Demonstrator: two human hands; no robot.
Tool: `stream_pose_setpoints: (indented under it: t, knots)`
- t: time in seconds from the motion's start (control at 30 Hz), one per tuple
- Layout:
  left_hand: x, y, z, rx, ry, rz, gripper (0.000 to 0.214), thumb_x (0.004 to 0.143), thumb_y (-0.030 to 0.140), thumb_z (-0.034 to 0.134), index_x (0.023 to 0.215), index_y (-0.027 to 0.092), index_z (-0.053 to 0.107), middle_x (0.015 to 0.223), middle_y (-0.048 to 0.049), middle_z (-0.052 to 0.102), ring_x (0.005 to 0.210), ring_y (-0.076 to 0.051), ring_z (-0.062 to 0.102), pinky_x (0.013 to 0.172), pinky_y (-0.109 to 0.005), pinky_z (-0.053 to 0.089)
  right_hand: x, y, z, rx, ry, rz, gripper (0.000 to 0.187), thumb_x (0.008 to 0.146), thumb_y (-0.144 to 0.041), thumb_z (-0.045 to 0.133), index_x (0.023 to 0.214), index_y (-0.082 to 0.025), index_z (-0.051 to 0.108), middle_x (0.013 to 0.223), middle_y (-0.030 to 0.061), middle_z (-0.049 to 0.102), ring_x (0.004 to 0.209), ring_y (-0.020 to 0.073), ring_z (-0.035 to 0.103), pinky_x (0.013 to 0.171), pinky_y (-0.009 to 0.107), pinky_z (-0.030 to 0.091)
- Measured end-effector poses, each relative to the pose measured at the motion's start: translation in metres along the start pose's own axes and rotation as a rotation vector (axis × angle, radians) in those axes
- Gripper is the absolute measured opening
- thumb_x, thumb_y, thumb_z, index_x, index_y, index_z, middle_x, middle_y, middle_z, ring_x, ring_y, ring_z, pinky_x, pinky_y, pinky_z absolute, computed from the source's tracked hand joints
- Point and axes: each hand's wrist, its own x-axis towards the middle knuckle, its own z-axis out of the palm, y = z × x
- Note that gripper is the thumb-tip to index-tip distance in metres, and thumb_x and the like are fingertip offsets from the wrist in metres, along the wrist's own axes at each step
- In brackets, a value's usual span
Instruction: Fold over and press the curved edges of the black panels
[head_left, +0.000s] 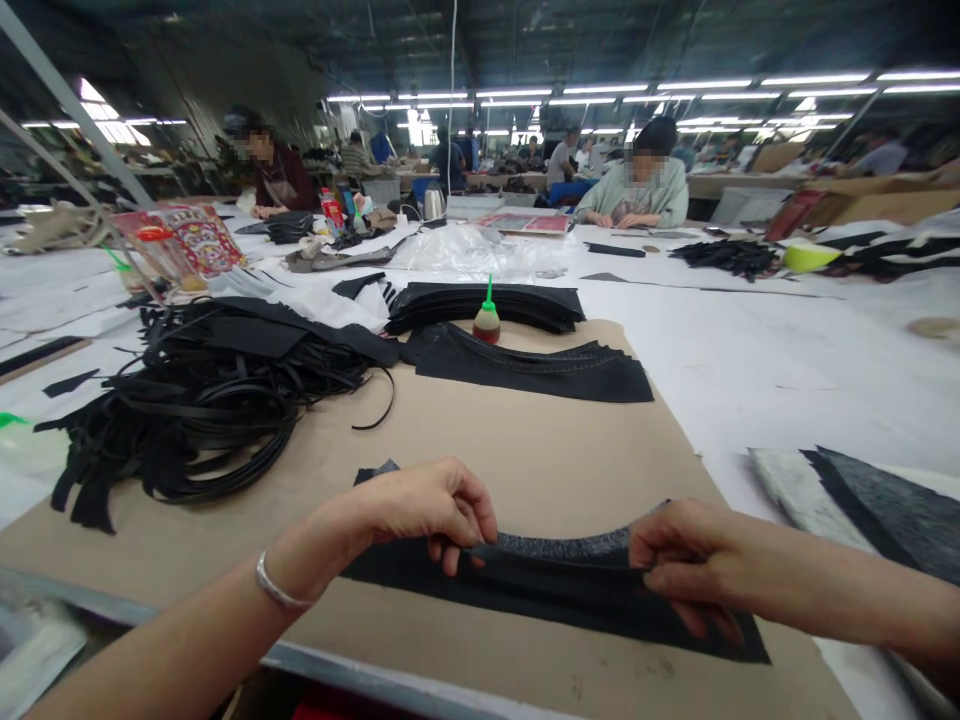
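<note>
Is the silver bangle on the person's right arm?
No, the silver bangle sits at the wrist of the left hand, and the right hand's wrist shows none.

I can't read any text from here: the red-and-yellow printed package [178,240] near the bench's [750,380] far left edge shows bold lettering, but it's too small and blurred.

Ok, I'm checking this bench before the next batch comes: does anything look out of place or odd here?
The tangled heap of thin black leather strips stands out: it sprawls over the edge of the brown kraft paper sheet onto the white table covering, its strips loosely looped, unlike the neatly stacked curved black pieces beyond it.
</note>
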Motion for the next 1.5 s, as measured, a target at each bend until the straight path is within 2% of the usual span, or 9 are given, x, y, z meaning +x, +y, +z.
stream_pose_setpoints:
  t: [0.1,0.27,0.47,0.63,0.77,0.93,1.2,1.3,1.5]
  knots:
    - [-0.001,-0.001,-0.006,-0.002,-0.049,-0.012,0.026,0.059,0.016,0.058,0.083,0.012,0.068,0.07,-0.0024,0.068,0.046,-0.009,0.058,0.046,-0.018,0.039,-0.008,0.002,-0.01,0.05,-0.012,-0.01,0.01,0.075,-0.022,0.045,0.073,-0.02,0.054,0.058,-0.0021,0.063,0.049,0.0095,0.051,0.049,0.018,0.034]
    - [0.0,-0.007,-0.006,0.059,-0.04,0.048,0.026,0.06,0.014,0.056,0.083,0.013,0.07,0.067,-0.0011,0.065,0.058,-0.011,0.06,0.057,-0.021,0.046,-0.005,0.001,-0.02,0.038,-0.22,0.004,0.016,0.078,-0.032,0.059,0.078,-0.017,0.056,0.059,-0.0005,0.062,0.045,0.008,0.046,0.044,0.017,0.033]
    - [-0.014,-0.002,0.002,0.281,-0.128,0.057,0.016,0.081,0.024,0.051,0.086,0.016,0.064,0.066,0.0017,0.061,0.049,-0.007,0.055,0.049,-0.017,0.038,0.002,0.001,-0.013,0.126,-0.243,-0.096,0.024,0.082,-0.035,0.062,0.086,-0.012,0.064,0.054,-0.0033,0.056,0.04,0.0044,0.031,0.036,0.016,0.02]
    - [-0.012,-0.006,0.012,0.194,-0.209,0.022,0.02,0.086,0.036,0.052,0.09,0.017,0.058,0.074,-0.0005,0.064,0.047,-0.008,0.058,0.045,-0.016,0.038,0.013,-0.004,-0.001,0.278,-0.331,-0.077,0.025,0.079,-0.036,0.065,0.087,-0.013,0.062,0.06,0.0008,0.064,0.038,0.0054,0.044,0.038,0.015,0.031]
    - [-0.004,-0.006,0.022,0.1,-0.137,0.051,0.018,0.078,0.029,0.055,0.092,0.018,0.056,0.072,-0.0003,0.065,0.046,-0.01,0.059,0.043,-0.017,0.04,0.022,-0.016,0.006,0.269,-0.357,-0.075,0.024,0.078,-0.035,0.064,0.086,-0.013,0.06,0.062,0.002,0.066,0.039,0.0062,0.047,0.041,0.015,0.036]
    - [-0.002,-0.003,0.026,0.194,-0.015,0.015,0.009,0.074,0.024,0.05,0.075,0.017,0.055,0.057,0.0013,0.06,0.034,-0.006,0.044,0.035,-0.016,0.023,0.03,-0.021,0.01,0.147,-0.268,-0.035,0.016,0.076,-0.032,0.058,0.078,-0.017,0.054,0.06,0.0001,0.065,0.04,0.0074,0.046,0.041,0.017,0.033]
    - [0.012,-0.016,0.031,0.377,0.185,0.004,0.01,0.072,0.021,0.052,0.073,0.017,0.061,0.057,0.0046,0.052,0.043,-0.009,0.053,0.043,-0.017,0.035,0.04,-0.003,0.032,-0.103,-0.001,-0.06,0.015,0.085,-0.026,0.051,0.073,-0.018,0.051,0.05,-0.0058,0.048,0.046,0.0083,0.038,0.044,0.021,0.023]
    - [0.019,-0.02,0.035,0.411,0.24,-0.032,0.009,0.069,0.019,0.054,0.074,0.019,0.061,0.055,0.0047,0.054,0.043,-0.011,0.052,0.043,-0.019,0.035,0.043,0.006,0.039,-0.12,-0.008,-0.03,0.017,0.09,-0.031,0.046,0.079,-0.019,0.052,0.05,-0.0069,0.044,0.046,0.0093,0.035,0.044,0.023,0.022]
    - [0.027,-0.02,0.039,0.555,0.384,0.012,0.009,0.068,0.014,0.052,0.069,0.019,0.059,0.061,0.0021,0.061,0.057,-0.013,0.055,0.051,-0.021,0.033,0.052,0.011,0.042,-0.302,0.169,-0.012,0.021,0.088,-0.023,0.047,0.068,-0.019,0.053,0.059,-0.0016,0.055,0.054,0.0115,0.044,0.049,0.024,0.025]
